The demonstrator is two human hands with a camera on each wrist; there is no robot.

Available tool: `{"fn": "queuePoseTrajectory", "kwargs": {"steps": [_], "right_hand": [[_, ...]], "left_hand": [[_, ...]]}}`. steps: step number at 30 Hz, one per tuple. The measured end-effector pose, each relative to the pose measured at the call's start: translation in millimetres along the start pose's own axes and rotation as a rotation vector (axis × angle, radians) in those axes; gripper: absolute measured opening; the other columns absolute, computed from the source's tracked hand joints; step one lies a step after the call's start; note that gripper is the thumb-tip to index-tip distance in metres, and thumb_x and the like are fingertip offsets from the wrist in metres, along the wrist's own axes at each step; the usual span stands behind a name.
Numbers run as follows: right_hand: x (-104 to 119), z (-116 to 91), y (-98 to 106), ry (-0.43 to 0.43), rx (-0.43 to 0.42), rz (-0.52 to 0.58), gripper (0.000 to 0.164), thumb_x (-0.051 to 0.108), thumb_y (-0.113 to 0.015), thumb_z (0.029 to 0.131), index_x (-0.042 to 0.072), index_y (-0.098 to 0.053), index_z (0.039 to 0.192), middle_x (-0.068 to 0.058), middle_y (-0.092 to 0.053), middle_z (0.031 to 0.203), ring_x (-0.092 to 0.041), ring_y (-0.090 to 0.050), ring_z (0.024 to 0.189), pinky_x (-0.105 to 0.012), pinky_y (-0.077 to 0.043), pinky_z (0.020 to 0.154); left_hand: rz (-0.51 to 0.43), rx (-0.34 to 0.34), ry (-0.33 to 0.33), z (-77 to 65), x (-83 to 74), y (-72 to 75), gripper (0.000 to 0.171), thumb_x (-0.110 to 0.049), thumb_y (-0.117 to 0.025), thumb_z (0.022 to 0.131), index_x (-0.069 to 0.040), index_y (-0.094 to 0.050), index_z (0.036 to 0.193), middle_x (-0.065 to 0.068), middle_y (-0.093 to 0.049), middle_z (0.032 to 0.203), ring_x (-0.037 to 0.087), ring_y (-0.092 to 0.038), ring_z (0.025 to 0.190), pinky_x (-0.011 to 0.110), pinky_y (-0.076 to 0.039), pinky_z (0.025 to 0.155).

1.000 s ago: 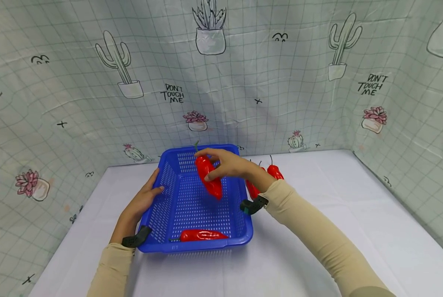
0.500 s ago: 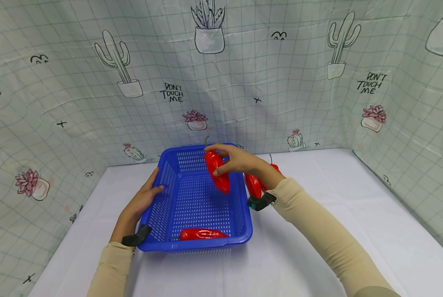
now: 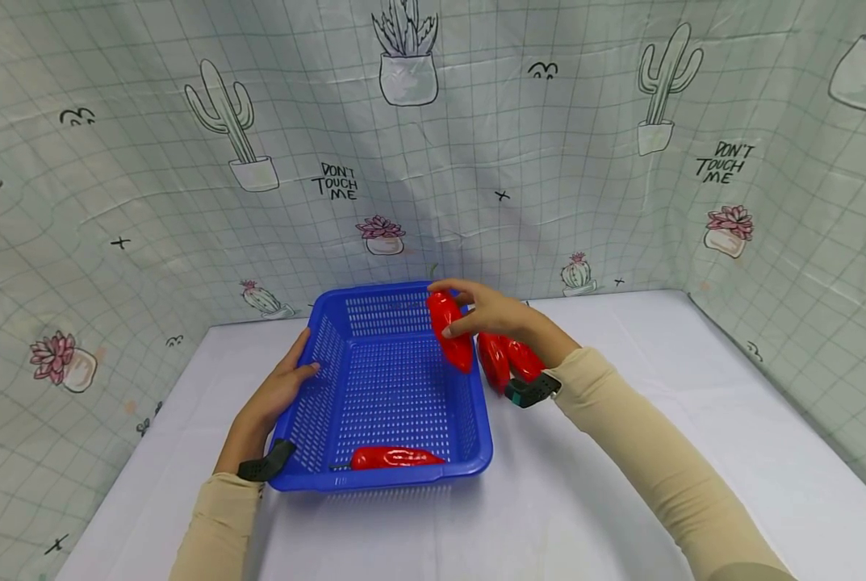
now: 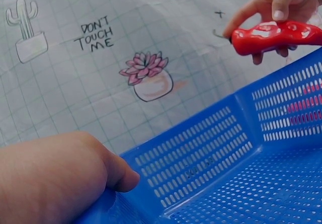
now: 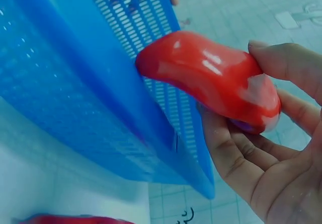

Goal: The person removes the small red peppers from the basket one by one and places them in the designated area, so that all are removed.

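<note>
A red pepper (image 3: 456, 348) is hanging near the middle of the frame, at the upper right part of the blue basket (image 3: 392, 387). The right hand (image 3: 494, 310) is pinching it between thumb and fingers. The pepper is lying to the left of that hand and slanting: its stem is pointing up and its tip is pointing down and right, by the basket's right wall. Whether the tip is touching is hard to tell. The left hand (image 3: 278, 393) is farther away, gripping the basket's left rim with its thumb over the edge. A second pepper (image 3: 396, 458) is lying sideways in the basket, lower middle of the frame. More peppers (image 3: 493, 361) are lying right of the basket on the white worktop (image 3: 585, 508).
</note>
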State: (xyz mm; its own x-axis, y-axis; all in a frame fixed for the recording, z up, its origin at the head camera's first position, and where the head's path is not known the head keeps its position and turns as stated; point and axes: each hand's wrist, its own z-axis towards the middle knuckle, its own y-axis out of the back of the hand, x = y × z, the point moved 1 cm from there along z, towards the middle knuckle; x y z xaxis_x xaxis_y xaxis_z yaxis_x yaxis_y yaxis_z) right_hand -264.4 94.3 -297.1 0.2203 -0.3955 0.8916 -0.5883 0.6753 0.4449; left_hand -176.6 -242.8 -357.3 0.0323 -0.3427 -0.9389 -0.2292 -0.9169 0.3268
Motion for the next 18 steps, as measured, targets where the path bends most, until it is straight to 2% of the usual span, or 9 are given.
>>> {"fn": "queuePoseTrajectory", "kwargs": {"steps": [6, 12, 18], "right_hand": [[-6, -3, 12, 0.015, -0.005, 0.058, 0.073, 0.004, -0.071, 0.084, 0.020, -0.041, 0.148, -0.022, -0.045, 0.140, -0.038, -0.056, 0.118, -0.048, -0.054, 0.090], [-13, -8, 19, 0.002, -0.030, 0.020, 0.074, 0.005, -0.071, 0.084, 0.017, -0.039, 0.150, -0.021, -0.047, 0.142, -0.037, -0.056, 0.119, -0.048, -0.055, 0.089], [-25, -12, 25, -0.026, -0.034, 0.058, 0.076, 0.005, -0.070, 0.084, 0.014, -0.036, 0.151, -0.024, -0.046, 0.141, -0.040, -0.057, 0.119, -0.050, -0.055, 0.089]], "left_hand": [[-0.013, 0.001, -0.001, 0.7, 0.2, 1.0, 0.072, -0.005, -0.032, 0.103, -0.017, 0.012, 0.157, 0.018, 0.013, 0.163, 0.045, 0.000, 0.149, 0.063, -0.009, 0.117], [-0.015, -0.001, -0.006, 1.1, 0.1, 1.4, 0.071, -0.005, -0.032, 0.103, -0.017, 0.012, 0.157, 0.017, 0.014, 0.163, 0.045, 0.002, 0.149, 0.063, -0.008, 0.117], [-0.008, -0.001, 0.006, 0.6, -0.4, 0.7, 0.072, -0.005, -0.032, 0.103, -0.018, 0.012, 0.157, 0.017, 0.014, 0.163, 0.045, 0.003, 0.149, 0.063, -0.006, 0.117]]}}
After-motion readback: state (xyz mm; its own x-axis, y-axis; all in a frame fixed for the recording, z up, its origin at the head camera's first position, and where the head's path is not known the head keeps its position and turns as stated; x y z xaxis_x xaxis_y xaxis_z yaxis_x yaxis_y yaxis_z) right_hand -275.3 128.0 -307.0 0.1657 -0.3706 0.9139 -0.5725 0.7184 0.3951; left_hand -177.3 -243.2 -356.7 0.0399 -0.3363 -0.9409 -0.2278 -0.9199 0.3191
